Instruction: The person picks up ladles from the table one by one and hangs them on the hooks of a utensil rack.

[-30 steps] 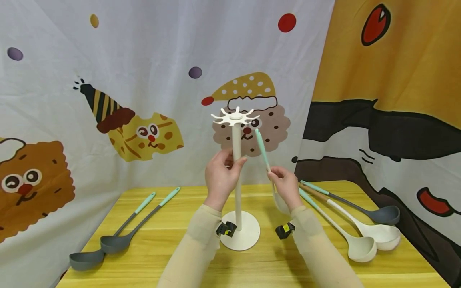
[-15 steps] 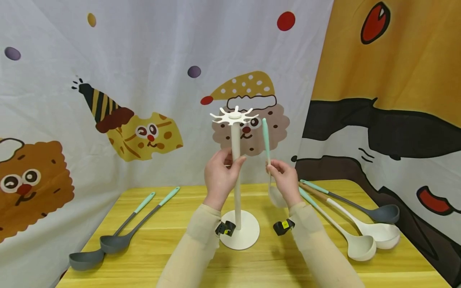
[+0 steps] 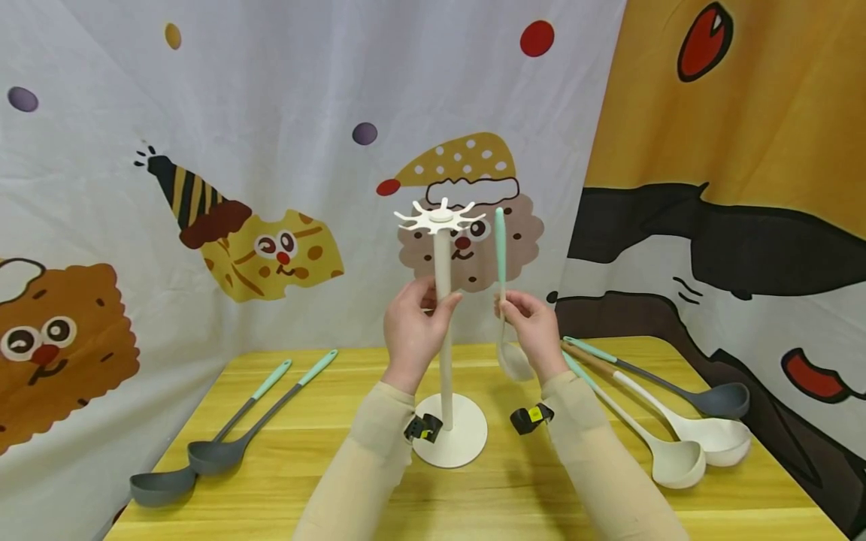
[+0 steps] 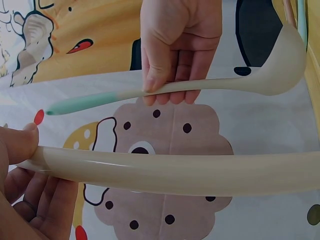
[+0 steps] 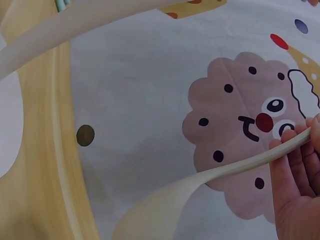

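Note:
My left hand (image 3: 416,327) grips the upright post of a white utensil stand (image 3: 443,263), whose hooked top ring spreads above it. In the left wrist view the thumb and fingers wrap the post (image 4: 175,172). Just right of the stand, my right hand (image 3: 531,327) pinches a ladle (image 3: 501,255) by its shaft. This ladle has a mint-green handle end and a cream bowl, and is held upright, bowl down. Its green tip stands level with the stand's hooks, a little apart from them. In the right wrist view its cream shaft (image 5: 255,162) crosses the fingers.
Two dark grey ladles (image 3: 219,457) with mint handles lie at the table's left. On the right lie a cream ladle (image 3: 679,463), a white ladle with a wooden handle (image 3: 724,443) and a grey ladle (image 3: 724,400). A printed curtain (image 3: 291,90) hangs behind the table.
My right hand has risen slightly, lifting the ladle and bringing it from a tilt to upright, its green tip now higher. The left hand keeps its grip on the post.

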Demonstrator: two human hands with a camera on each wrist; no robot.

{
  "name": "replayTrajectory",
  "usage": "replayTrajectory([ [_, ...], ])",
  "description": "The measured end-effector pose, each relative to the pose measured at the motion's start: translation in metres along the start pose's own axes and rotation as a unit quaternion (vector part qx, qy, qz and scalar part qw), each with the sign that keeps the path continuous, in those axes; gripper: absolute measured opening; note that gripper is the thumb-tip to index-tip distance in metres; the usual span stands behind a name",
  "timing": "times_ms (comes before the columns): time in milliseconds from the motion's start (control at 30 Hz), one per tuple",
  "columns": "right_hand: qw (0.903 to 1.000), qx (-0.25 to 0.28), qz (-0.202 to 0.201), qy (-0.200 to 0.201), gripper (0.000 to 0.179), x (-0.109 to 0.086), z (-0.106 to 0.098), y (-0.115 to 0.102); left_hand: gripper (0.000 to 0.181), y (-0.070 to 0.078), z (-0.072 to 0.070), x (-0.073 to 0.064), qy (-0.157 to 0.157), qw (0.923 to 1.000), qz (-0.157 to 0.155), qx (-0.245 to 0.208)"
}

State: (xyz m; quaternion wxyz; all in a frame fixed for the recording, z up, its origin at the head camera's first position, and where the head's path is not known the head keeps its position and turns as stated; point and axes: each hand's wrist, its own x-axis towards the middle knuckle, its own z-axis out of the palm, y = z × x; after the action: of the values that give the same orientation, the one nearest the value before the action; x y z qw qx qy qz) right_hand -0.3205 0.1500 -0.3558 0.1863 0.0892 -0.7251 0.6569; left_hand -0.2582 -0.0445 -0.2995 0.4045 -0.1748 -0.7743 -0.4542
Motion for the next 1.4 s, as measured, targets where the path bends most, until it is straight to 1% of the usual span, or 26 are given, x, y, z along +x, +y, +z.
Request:
replayTrajectory([
  [200,0.9994,0.032,0.002,-0.010,0.028,0.001,0.002,-0.004,0.022,-0.001,0.001,0.000,0.002,1.0000,0.004,-0.006],
  [600,0.9974,0.066,-0.011,-0.026,0.032,0.000,0.006,-0.015,0.022,-0.002,0.002,0.001,0.000,1.0000,0.000,-0.002],
  [900,0.9970,0.063,-0.020,-0.040,0.031,-0.001,0.008,-0.024,0.022,-0.002,0.001,0.001,0.000,1.0000,0.000,-0.002],
  [1133,0.9953,0.067,-0.038,-0.060,0.034,0.000,0.010,-0.027,0.024,-0.002,0.000,0.001,-0.003,1.0000,-0.003,-0.004],
  [1400,0.9944,0.074,-0.046,-0.060,0.032,-0.002,0.014,-0.032,0.023,-0.002,0.001,0.000,0.001,1.0000,0.003,-0.009],
])
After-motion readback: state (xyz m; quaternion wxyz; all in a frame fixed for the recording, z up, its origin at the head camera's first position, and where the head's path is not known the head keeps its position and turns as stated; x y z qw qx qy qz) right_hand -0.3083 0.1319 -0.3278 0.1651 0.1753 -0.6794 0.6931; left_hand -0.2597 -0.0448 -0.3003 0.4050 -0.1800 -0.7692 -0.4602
